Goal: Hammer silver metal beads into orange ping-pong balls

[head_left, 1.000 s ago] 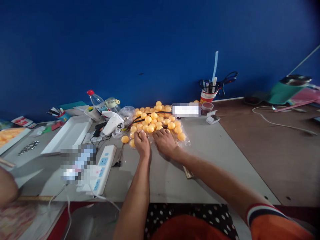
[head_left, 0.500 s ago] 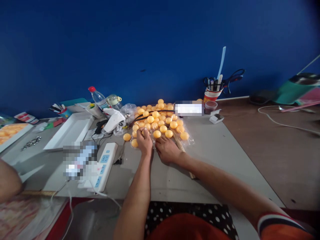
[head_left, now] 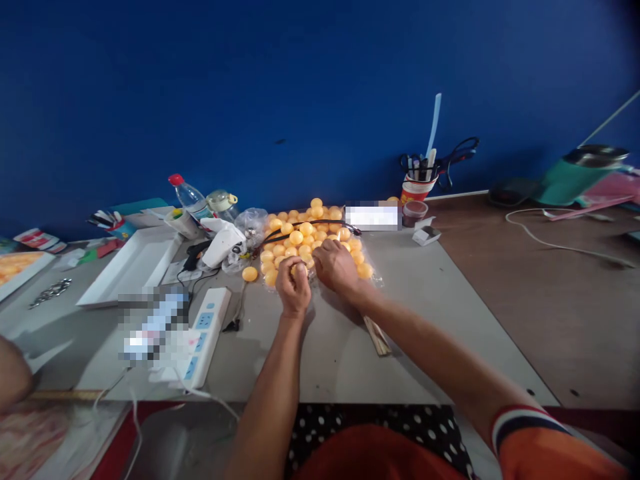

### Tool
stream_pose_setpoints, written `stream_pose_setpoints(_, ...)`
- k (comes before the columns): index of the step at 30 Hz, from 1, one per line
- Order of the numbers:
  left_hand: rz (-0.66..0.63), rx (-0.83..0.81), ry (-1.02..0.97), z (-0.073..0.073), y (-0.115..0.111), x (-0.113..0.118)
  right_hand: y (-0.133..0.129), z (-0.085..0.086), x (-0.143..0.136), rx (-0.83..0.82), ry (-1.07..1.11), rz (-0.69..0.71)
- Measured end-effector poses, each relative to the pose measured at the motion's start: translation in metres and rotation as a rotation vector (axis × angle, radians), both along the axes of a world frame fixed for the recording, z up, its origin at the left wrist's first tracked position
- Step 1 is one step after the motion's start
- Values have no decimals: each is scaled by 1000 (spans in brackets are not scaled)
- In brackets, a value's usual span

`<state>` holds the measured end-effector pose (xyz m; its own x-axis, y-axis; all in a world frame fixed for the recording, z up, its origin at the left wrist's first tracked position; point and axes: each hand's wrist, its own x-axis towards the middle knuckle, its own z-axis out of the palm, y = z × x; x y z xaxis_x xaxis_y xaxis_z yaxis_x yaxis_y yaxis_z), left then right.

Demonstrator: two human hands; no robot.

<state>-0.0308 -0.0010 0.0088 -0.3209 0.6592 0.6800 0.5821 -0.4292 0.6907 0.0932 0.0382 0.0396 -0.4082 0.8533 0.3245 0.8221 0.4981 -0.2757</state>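
Observation:
A heap of orange ping-pong balls (head_left: pixel 296 237) lies on and in clear plastic in front of me. At its near edge my left hand (head_left: pixel 293 288) is closed, with an orange ball showing partly between thumb and fingers. My right hand (head_left: pixel 336 265) is beside it, over the right part of the heap. Its fingers are curled together, and what they hold is hidden. Under my right forearm lies a bundle of thin wooden sticks (head_left: pixel 378 339). One loose orange ball (head_left: pixel 249 274) sits left of the heap. A black cable (head_left: pixel 320 223) crosses the balls.
A white power strip (head_left: pixel 209 333) with cords and a white tray (head_left: pixel 131 265) are to the left. Behind them stand a red-capped bottle (head_left: pixel 189 195) and a glue gun (head_left: pixel 194 255). A paper cup of tools (head_left: pixel 419 188) is at the back right. Another person's arm (head_left: pixel 13 373) shows far left.
My right hand has lifted away from the table and moved forward over the balls. My left hand has turned, its thumb now against a ball. The view has shifted slightly.

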Motion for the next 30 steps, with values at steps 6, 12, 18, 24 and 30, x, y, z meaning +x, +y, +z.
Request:
stream_pose_setpoints(6,-200,-163,176,-10,4,4,19,2,0,-160,57,-181)
stream_pose_setpoints(12,25,-245,-156,-13,15,-6,4,-3,1,-171,276,-180)
stream_pose_setpoints(18,62,-152,-172,-10,16,-8,-26,-13,-1,-202,227,279)
stream_pose_setpoints(24,42,-101,-124,-11,16,-7,-28,-23,-7,-65,-12,314)
stream_pose_setpoints(30,13,-93,-134,-9,14,-6,-22,-22,-21,-126,-205,201)
